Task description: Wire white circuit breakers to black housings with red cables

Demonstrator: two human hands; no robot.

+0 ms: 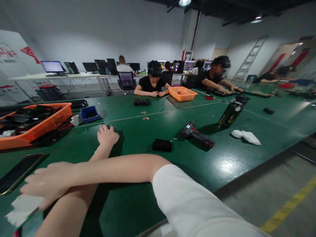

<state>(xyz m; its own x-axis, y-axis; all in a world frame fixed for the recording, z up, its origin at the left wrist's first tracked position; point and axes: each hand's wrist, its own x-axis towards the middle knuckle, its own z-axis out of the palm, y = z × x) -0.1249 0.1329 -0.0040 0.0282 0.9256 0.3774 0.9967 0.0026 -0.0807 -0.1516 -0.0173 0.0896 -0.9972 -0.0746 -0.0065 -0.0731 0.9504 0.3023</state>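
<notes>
My left hand (pixel 108 135) rests on the green table, its fingers curled, with a small dark thing at the fingertips that I cannot make out. My right arm, in a white sleeve, crosses over my left forearm. My right hand (pixel 48 181) is at the left, slightly blurred, its fingers loosely stretched out. Just below those fingers lies a crumpled white piece (pixel 23 209); whether they touch it I cannot tell. A phone (pixel 21 171) with a dark screen lies beside my right hand. Right of my left hand sits a small black block (pixel 161 145).
An orange basket (pixel 55 120) of black parts and a blue bin (pixel 89 114) stand left. A cordless screwdriver (pixel 197 135), tilted black box (pixel 232 112) and white piece (pixel 247 136) lie right. Co-workers sit opposite, one beside an orange basket (pixel 182 95).
</notes>
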